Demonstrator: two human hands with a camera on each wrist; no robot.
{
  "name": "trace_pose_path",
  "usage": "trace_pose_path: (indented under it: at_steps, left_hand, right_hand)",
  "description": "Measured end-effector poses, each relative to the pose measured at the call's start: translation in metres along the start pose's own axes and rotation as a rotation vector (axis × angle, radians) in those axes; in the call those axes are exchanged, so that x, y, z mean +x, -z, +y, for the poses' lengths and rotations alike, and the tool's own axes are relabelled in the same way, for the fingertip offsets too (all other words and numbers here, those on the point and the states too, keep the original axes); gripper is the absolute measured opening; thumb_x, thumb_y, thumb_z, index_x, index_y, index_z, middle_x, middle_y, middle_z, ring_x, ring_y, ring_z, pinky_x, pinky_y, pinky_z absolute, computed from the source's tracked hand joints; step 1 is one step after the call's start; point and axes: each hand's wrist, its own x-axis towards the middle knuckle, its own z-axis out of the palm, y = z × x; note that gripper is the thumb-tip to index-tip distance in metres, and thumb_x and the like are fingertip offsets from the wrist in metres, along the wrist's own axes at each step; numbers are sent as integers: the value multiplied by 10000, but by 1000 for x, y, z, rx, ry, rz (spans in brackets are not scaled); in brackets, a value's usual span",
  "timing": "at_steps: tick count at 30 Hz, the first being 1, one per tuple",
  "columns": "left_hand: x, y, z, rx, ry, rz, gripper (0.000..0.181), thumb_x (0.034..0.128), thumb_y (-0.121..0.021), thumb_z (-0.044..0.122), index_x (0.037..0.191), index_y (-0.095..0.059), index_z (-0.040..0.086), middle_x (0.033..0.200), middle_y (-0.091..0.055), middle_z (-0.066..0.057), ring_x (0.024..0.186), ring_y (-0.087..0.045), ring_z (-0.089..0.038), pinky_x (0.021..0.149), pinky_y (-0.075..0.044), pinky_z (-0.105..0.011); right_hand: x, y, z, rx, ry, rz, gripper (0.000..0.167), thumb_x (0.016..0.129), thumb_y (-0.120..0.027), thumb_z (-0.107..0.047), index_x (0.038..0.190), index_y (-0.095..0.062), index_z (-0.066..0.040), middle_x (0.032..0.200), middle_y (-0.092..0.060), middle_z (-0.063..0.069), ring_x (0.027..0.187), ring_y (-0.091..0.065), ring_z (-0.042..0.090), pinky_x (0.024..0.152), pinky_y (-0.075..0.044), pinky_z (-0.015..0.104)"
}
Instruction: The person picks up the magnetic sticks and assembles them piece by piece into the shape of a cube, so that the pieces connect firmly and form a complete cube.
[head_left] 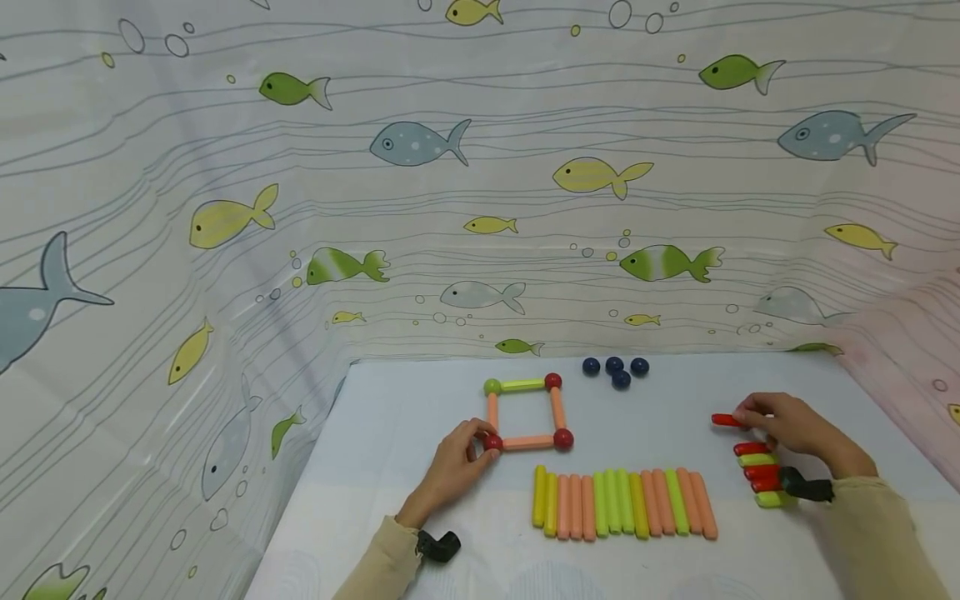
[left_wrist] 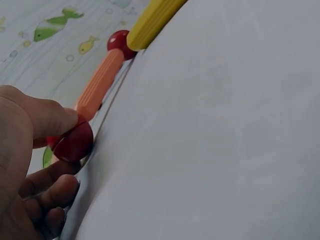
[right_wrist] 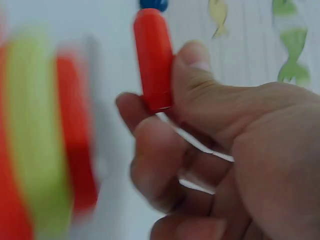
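A square of sticks and balls lies on the table, with a light green stick point(head_left: 522, 386) at its back and orange sticks on the other sides. My left hand point(head_left: 456, 461) pinches the red ball point(head_left: 492, 442) at the square's near left corner; in the left wrist view, thumb and fingers hold that red ball point(left_wrist: 74, 142), joined to an orange stick point(left_wrist: 100, 84). At the right, my right hand point(head_left: 787, 427) holds a short red stick point(head_left: 726, 420) between thumb and fingers, above a column of short red and green sticks point(head_left: 763, 472). The right wrist view shows the red stick point(right_wrist: 152, 57) pinched near one end.
A row of yellow, orange and green sticks point(head_left: 619, 503) lies near the front middle of the white table point(head_left: 420, 392). Several dark blue balls point(head_left: 621, 380) sit at the back. A fish-patterned sheet point(head_left: 480, 200) hangs behind and at the sides.
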Motion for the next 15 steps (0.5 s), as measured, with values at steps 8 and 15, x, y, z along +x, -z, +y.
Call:
trace_pose_path:
  at_steps: [8,15]
  left_hand:
    - [-5,-1,-4,-70,23,18,301,959,-801,190,1237,-685,183,1111,-705,25,678,-483,-22,630,-428,-193]
    - [-4,-3,-5,-97,10,44,306,958,-804,177,1240,-686,162,1127,-718,7,688,-509,-59,636,-432,-188]
  right_hand:
    - [39,-36,-103,100,214,46,302,1031,-708,-249,1254,-721,-46,1162,-716,168,615,-576,158,540,-477,281]
    - [82,-97,-192,98,471,-29,213,998,-734,-121,1203,-764,-71,1168,-755,90,668,-591,121,576,-523,262]
